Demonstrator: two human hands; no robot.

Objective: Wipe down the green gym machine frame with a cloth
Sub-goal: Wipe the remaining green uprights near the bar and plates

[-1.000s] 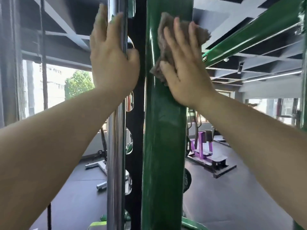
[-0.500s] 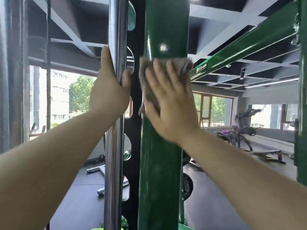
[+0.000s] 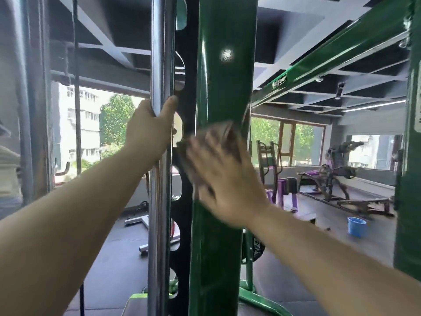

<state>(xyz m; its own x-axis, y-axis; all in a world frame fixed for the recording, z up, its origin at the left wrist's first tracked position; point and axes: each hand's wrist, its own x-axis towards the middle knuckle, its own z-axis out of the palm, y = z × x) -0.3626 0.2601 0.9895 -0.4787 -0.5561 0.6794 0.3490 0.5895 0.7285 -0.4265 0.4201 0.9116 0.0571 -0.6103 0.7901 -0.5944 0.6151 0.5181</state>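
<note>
- My right hand [image 3: 225, 179], blurred, presses the brown cloth [image 3: 218, 135] flat against the green upright post [image 3: 218, 247], fingers spread.
- My left hand [image 3: 148, 131] grips the chrome guide rod [image 3: 159, 53] just beside that post.
- A blue bucket [image 3: 357, 226] sits on the floor at right.

Chrome guide rod [image 3: 160, 53] upright just left of a black plate with round holes [image 3: 187, 115]. Blue bucket [image 3: 356, 226] on dark floor [image 3: 296, 277], far right. Purple-padded machines [image 3: 330, 176] by windows [image 3: 287, 142]; trees and a building [image 3: 78, 124] outside. Black cable [image 3: 77, 87] hangs left.
</note>
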